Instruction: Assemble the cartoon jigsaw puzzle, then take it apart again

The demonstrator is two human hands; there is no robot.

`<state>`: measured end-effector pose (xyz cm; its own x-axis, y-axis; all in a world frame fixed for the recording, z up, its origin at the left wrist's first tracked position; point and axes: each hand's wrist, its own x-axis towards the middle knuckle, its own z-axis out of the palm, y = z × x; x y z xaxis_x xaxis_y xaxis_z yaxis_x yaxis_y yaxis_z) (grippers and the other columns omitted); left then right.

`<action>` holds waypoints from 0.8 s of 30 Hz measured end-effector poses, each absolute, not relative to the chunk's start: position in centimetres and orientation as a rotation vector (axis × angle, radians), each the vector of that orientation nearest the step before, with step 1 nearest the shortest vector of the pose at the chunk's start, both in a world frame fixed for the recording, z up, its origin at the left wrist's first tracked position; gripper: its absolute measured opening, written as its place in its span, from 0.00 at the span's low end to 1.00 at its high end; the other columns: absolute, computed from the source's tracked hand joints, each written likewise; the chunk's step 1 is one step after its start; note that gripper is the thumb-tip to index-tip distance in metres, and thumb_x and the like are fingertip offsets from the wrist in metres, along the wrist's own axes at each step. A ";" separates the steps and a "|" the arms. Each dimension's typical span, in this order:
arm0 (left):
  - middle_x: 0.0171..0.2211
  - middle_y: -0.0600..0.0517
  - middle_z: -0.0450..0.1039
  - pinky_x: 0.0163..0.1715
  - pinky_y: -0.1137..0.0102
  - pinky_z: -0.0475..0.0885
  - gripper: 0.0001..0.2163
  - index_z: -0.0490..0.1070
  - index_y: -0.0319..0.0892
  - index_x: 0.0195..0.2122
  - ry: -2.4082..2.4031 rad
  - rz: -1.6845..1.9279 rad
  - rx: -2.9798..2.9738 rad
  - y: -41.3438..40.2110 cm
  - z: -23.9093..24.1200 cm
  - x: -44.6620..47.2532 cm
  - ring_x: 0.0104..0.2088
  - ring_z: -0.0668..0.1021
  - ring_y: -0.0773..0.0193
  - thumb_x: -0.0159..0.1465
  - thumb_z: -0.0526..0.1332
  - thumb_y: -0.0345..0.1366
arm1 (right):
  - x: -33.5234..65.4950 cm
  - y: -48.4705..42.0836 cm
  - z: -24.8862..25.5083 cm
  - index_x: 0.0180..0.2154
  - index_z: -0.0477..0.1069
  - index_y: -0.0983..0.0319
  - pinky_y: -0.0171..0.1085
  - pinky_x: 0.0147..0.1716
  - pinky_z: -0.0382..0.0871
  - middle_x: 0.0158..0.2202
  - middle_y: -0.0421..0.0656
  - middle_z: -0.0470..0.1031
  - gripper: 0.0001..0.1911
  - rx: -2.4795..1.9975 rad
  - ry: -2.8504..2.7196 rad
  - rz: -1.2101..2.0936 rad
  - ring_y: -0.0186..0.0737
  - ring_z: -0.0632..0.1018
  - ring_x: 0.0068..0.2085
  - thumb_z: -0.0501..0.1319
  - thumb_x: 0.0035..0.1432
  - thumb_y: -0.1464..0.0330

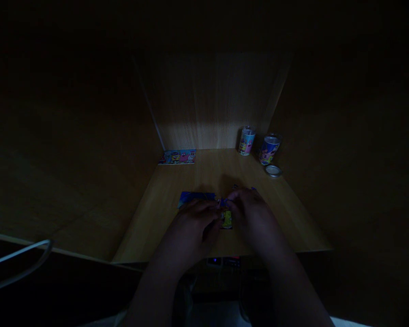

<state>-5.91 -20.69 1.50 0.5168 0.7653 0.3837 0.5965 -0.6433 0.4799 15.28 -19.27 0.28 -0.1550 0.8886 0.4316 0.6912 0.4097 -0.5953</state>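
Note:
A partly assembled jigsaw puzzle, with a blue upper part and a yellow cartoon figure, lies on the wooden surface. My left hand covers much of its left side, its fingers curled and their tips at the puzzle's upper middle. From the other side, my right hand pinches a small bluish jigsaw piece at the puzzle's upper edge, close to the left fingertips. The piece's outline is hard to see in the dim light. Small dark loose pieces lie just beyond my right hand.
A cartoon picture panel lies flat at the back left. Two printed cartoon canisters stand at the back right, with a round lid before them. Dark wooden walls enclose both sides. A white cable hangs at lower left.

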 end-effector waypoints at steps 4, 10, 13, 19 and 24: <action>0.57 0.47 0.84 0.60 0.47 0.80 0.09 0.82 0.46 0.51 1.162 0.814 2.484 -20.7 1.5 -5.9 0.57 0.83 0.49 0.75 0.64 0.29 | 15.4 -19.5 0.5 0.42 0.75 0.58 0.44 0.48 0.72 0.42 0.44 0.83 0.06 -1.322 -1.871 0.386 0.47 0.81 0.46 0.63 0.73 0.75; 0.57 0.47 0.83 0.59 0.47 0.80 0.09 0.81 0.46 0.51 1.247 0.806 2.475 -20.6 1.3 -5.8 0.57 0.83 0.49 0.75 0.65 0.29 | 15.3 -19.6 0.6 0.44 0.73 0.57 0.45 0.50 0.73 0.44 0.44 0.83 0.06 -1.287 -1.863 0.475 0.48 0.82 0.47 0.60 0.75 0.73; 0.56 0.48 0.83 0.59 0.47 0.80 0.07 0.81 0.46 0.51 1.269 0.806 2.475 -20.5 1.3 -5.9 0.56 0.83 0.49 0.75 0.65 0.29 | 15.3 -19.8 0.7 0.45 0.71 0.56 0.43 0.47 0.73 0.44 0.44 0.83 0.05 -1.302 -1.847 0.517 0.47 0.83 0.46 0.58 0.77 0.70; 0.56 0.48 0.83 0.59 0.47 0.79 0.07 0.80 0.47 0.49 1.292 0.811 2.490 -20.6 1.3 -6.0 0.56 0.83 0.48 0.74 0.67 0.29 | 15.4 -19.9 0.9 0.46 0.69 0.56 0.41 0.44 0.74 0.42 0.43 0.83 0.05 -1.307 -1.803 0.527 0.44 0.84 0.43 0.56 0.78 0.67; 0.56 0.45 0.83 0.59 0.44 0.80 0.09 0.79 0.46 0.50 1.398 0.866 2.493 -20.3 0.8 -6.1 0.56 0.84 0.46 0.73 0.66 0.28 | 15.4 -19.6 0.5 0.47 0.71 0.56 0.44 0.45 0.75 0.44 0.45 0.84 0.05 -1.359 -1.779 0.461 0.47 0.85 0.44 0.56 0.78 0.66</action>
<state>-6.10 -20.32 0.78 0.3969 0.8217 0.4090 0.7321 -0.5522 0.3990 15.35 -19.61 0.54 -0.0703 0.9185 0.3891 0.6136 0.3474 -0.7091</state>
